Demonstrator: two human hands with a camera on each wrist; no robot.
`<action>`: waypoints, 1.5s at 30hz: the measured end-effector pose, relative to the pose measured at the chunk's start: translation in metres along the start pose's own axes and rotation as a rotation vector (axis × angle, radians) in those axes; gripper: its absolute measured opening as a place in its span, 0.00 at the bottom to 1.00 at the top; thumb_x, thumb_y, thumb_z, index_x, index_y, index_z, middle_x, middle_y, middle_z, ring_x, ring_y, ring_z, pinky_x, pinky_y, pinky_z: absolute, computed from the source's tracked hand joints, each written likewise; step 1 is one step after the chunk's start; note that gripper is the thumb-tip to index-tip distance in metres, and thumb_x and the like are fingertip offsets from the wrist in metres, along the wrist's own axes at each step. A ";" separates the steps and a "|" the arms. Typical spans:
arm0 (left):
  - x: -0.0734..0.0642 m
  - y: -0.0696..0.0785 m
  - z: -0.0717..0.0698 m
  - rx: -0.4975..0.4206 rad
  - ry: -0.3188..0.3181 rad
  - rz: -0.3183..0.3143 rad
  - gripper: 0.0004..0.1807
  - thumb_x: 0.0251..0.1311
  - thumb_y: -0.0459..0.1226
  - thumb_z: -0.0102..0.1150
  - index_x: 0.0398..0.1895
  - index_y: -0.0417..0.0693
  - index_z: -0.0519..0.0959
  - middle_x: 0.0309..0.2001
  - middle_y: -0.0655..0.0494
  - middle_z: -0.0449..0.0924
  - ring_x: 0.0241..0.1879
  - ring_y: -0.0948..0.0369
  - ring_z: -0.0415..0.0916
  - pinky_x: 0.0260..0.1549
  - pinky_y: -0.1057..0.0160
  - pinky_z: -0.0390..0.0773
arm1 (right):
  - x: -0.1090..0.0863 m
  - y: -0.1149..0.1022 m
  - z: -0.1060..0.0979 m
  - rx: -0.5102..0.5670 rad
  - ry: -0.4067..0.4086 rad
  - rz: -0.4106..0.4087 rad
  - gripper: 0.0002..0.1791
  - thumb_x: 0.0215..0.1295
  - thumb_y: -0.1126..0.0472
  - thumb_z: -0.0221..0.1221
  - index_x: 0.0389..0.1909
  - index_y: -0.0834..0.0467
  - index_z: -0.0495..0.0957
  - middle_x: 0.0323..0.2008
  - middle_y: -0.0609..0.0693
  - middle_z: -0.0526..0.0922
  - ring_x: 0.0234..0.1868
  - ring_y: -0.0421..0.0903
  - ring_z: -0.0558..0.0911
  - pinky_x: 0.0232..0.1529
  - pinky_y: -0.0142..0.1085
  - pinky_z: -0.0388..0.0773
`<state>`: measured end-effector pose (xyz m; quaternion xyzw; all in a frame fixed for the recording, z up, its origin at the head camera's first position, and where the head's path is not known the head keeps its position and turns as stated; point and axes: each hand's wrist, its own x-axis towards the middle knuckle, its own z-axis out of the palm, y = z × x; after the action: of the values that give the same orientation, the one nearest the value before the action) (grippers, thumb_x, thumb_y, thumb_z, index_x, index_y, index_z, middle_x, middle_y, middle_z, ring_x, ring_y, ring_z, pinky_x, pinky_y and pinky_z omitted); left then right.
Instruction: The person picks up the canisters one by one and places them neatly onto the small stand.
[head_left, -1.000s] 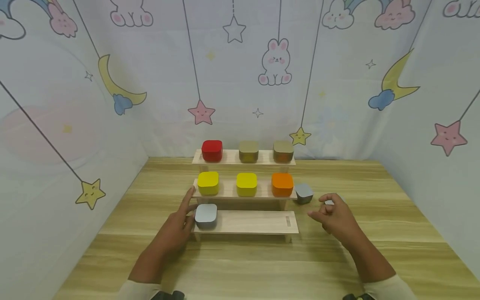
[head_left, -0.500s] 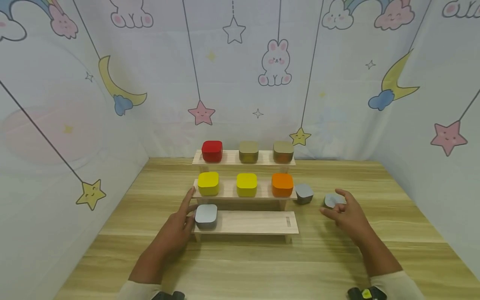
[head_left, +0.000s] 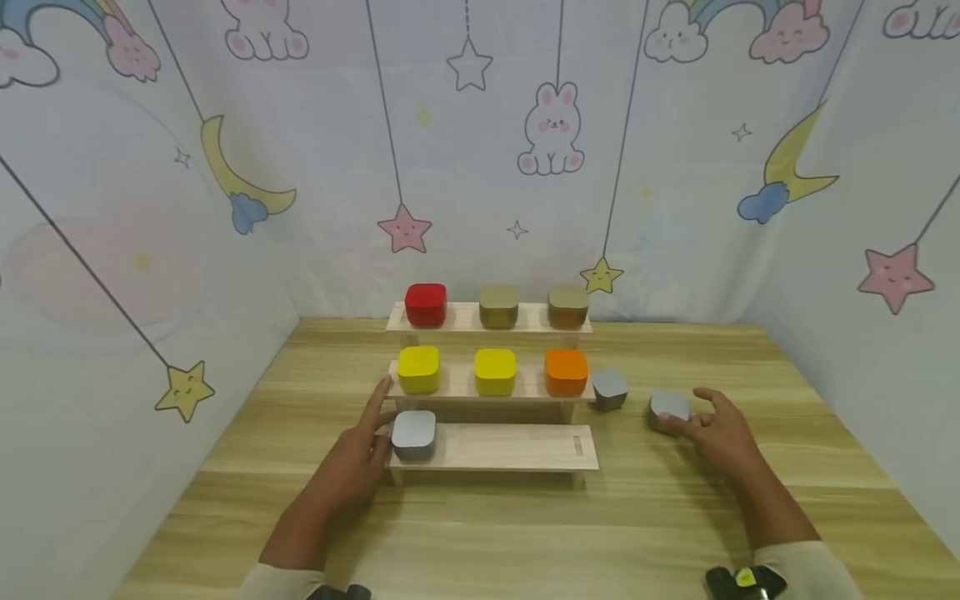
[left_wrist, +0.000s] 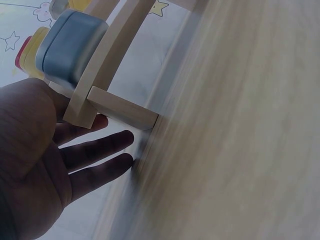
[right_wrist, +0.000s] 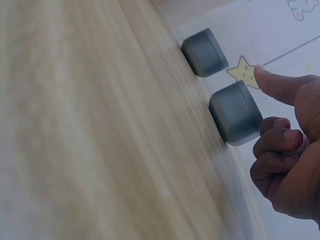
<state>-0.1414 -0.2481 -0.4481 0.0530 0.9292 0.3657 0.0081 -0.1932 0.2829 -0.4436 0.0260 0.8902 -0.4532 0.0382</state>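
Observation:
My left hand (head_left: pixel 356 458) rests at the left end of the three-tier wooden rack, its index finger reaching up to the middle shelf (head_left: pixel 453 379). In the left wrist view the lower fingers (left_wrist: pixel 100 150) are spread beside the rack's leg. A grey rounded-square tin (head_left: pixel 414 435) sits on the left end of the bottom shelf (head_left: pixel 510 446), close to that hand. To the right of the rack, my right hand (head_left: pixel 720 437) is at a second grey tin (head_left: pixel 669 408) on the table, thumb overlapping its front, index finger raised apart. Its other fingers (right_wrist: pixel 275 145) are curled at the tin's side.
Another grey tin (head_left: pixel 610 389) stands on the table against the rack's right side. Two yellow tins and an orange tin (head_left: pixel 566 372) line the middle shelf. The top shelf bears a red tin (head_left: pixel 426 304) and two dull gold tins. Behind hangs a printed cloth (head_left: pixel 480 167).
My right hand has moved to the right and come down by the farther grey tin, thumb now across its front. The left hand stays at the rack's end.

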 end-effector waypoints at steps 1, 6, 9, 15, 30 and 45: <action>0.000 0.000 0.000 0.000 0.000 -0.004 0.48 0.85 0.34 0.45 0.90 0.78 0.28 0.81 0.39 0.70 0.71 0.37 0.79 0.76 0.30 0.70 | 0.001 0.001 -0.001 0.001 -0.005 0.011 0.60 0.76 0.42 0.68 0.87 0.69 0.43 0.27 0.46 0.74 0.25 0.40 0.70 0.27 0.35 0.73; 0.001 0.000 0.000 -0.002 -0.004 -0.004 0.48 0.86 0.35 0.44 0.90 0.78 0.28 0.81 0.39 0.70 0.72 0.37 0.79 0.76 0.30 0.70 | 0.007 0.009 -0.003 -0.038 -0.037 0.040 0.59 0.75 0.41 0.68 0.86 0.71 0.45 0.45 0.55 0.83 0.39 0.41 0.76 0.36 0.33 0.76; 0.001 0.000 0.000 -0.001 -0.002 0.002 0.47 0.86 0.35 0.45 0.90 0.76 0.29 0.81 0.39 0.70 0.71 0.37 0.80 0.76 0.31 0.70 | 0.009 0.013 -0.003 -0.038 -0.056 0.041 0.58 0.75 0.43 0.68 0.86 0.71 0.46 0.42 0.52 0.82 0.36 0.40 0.75 0.35 0.33 0.75; 0.000 0.001 -0.001 0.015 0.004 0.008 0.47 0.86 0.35 0.45 0.91 0.73 0.30 0.80 0.38 0.70 0.70 0.37 0.81 0.76 0.31 0.70 | 0.012 0.016 -0.001 -0.034 -0.080 0.027 0.57 0.74 0.48 0.70 0.87 0.68 0.46 0.26 0.44 0.74 0.22 0.39 0.70 0.24 0.34 0.72; -0.003 0.002 -0.003 0.021 -0.003 0.021 0.47 0.85 0.33 0.45 0.91 0.69 0.31 0.80 0.37 0.71 0.67 0.38 0.84 0.75 0.31 0.72 | 0.019 0.021 0.003 -0.043 -0.093 -0.011 0.54 0.72 0.52 0.73 0.86 0.67 0.52 0.18 0.40 0.67 0.19 0.38 0.68 0.23 0.32 0.70; -0.001 0.002 -0.002 0.018 -0.010 -0.004 0.48 0.86 0.35 0.46 0.90 0.74 0.29 0.81 0.39 0.70 0.70 0.38 0.82 0.76 0.31 0.70 | 0.017 0.021 0.004 0.024 -0.112 0.018 0.47 0.78 0.54 0.68 0.84 0.68 0.53 0.20 0.40 0.73 0.17 0.36 0.67 0.21 0.32 0.69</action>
<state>-0.1404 -0.2476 -0.4453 0.0529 0.9325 0.3571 0.0128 -0.2088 0.2925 -0.4642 0.0091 0.8809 -0.4642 0.0920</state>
